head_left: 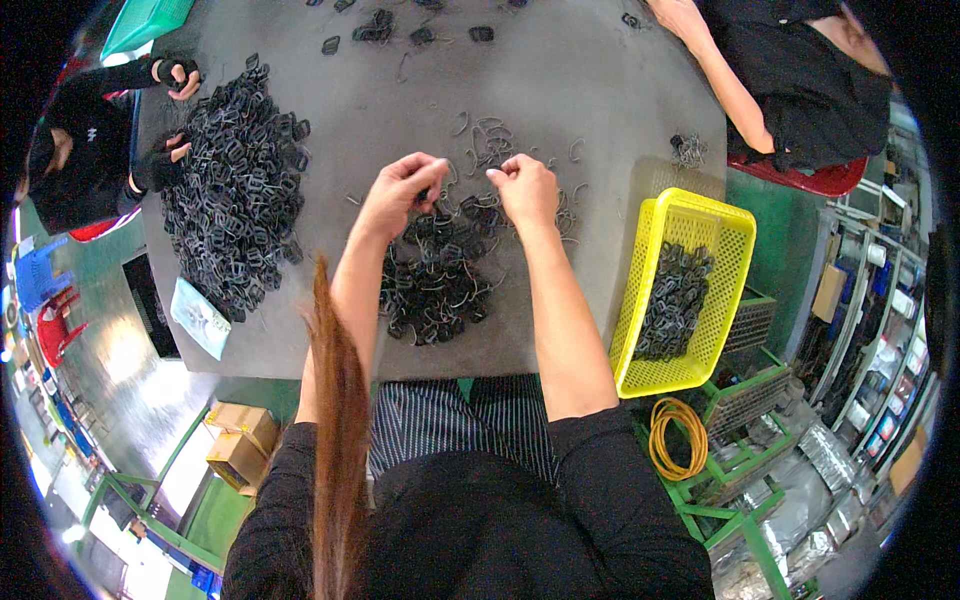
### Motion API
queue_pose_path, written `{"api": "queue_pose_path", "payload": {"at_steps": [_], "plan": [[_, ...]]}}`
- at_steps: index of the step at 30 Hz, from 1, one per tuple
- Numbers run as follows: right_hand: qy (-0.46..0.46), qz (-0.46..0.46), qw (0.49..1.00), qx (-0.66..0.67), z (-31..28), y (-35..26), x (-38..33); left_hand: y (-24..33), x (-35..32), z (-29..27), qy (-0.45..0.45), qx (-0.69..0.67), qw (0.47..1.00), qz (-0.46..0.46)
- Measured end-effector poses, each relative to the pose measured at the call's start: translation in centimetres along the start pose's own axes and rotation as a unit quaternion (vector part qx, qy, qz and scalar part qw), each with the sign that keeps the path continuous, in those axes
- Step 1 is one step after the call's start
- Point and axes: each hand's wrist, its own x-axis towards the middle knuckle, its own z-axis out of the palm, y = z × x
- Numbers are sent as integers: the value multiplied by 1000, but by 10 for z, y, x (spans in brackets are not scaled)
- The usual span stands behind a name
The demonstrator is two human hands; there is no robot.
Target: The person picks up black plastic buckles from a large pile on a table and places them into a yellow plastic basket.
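Observation:
My left hand [402, 194] is closed in a pinch on a small black plastic piece [424, 194], whose exact kind is too small to tell. To its right, my right hand [527, 194] has thumb and forefinger pressed together; anything between them is too small to make out. Both hands are raised at the far side of a heap of black buckle-like pieces [435, 290] lying on the grey table [590, 120]. Just beyond the fingers are scattered thin, curled grey strips [490, 140].
A large heap of black pieces [240, 190] covers the table's left, beside a pale blue bag [200, 318]. At right stands a yellow basket [733, 290] part-filled with black pieces. Co-workers' hands [178, 78] reach in from the left, another hand [680, 18] at the far right.

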Motion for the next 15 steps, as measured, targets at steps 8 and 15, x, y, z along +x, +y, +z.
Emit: {"api": "queue_pose_path", "payload": {"at_steps": [8,15], "plan": [[-208,69,741,635,-72,38,-42,-33,-12,33,129,480,865,71],[-145,-9,954,264,-39,61,-38,-4,-31,14,87,423,900,49]]}}
